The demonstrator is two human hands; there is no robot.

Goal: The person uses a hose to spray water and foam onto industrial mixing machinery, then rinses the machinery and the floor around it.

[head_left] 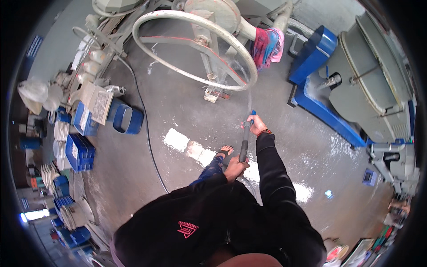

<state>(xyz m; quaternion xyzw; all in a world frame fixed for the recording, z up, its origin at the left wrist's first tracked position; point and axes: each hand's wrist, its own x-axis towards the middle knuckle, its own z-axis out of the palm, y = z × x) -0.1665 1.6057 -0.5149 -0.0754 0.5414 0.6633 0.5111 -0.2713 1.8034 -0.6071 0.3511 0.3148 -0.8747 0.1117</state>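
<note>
My right hand (256, 125), at the end of a black sleeve, is closed around the front of a grey spray wand (245, 144), where a blue piece shows at the tip. Nearer my body, my left hand (235, 168) grips the wand's rear end. A thin, misty jet of water leaves the tip toward the large off-white handwheel (192, 16) of a machine ahead. Below the wheel, a metal foot of the machine (215, 94) stands on the wet grey floor (191, 115). A pink and blue cloth (267, 46) hangs over a pipe beside the wheel.
A dark hose (143, 104) curves across the floor on the left. Blue tubs (127, 119), stacked blue crates (80, 152) and white buckets line the left side. At right stands a large grey drum machine (364, 73) on a blue base (327, 111). My sandalled foot (226, 150) shows beside the wand.
</note>
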